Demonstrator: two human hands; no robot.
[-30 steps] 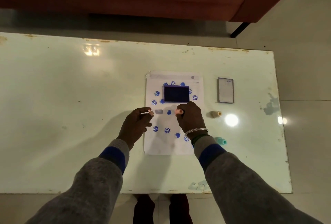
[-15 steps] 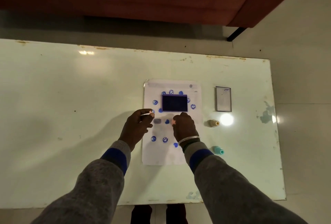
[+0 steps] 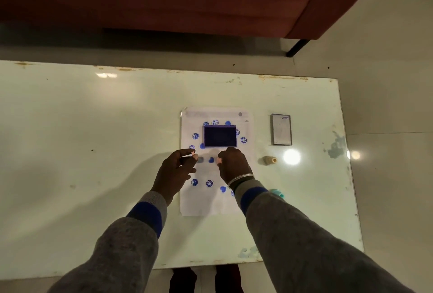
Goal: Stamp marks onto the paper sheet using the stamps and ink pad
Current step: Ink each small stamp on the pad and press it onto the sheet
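Paper sheet [image 3: 216, 203]: 1 | ink pad [image 3: 219, 136]: 1 | right hand [image 3: 233, 167] grip: pink stamp [image 3: 219, 161] | left hand [image 3: 174, 170] grip: unclear

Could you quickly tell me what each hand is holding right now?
Left hand: fingertips pinch something small, too small to identify.
Right hand: closed on a pink stamp, pressed to the paper sheet.
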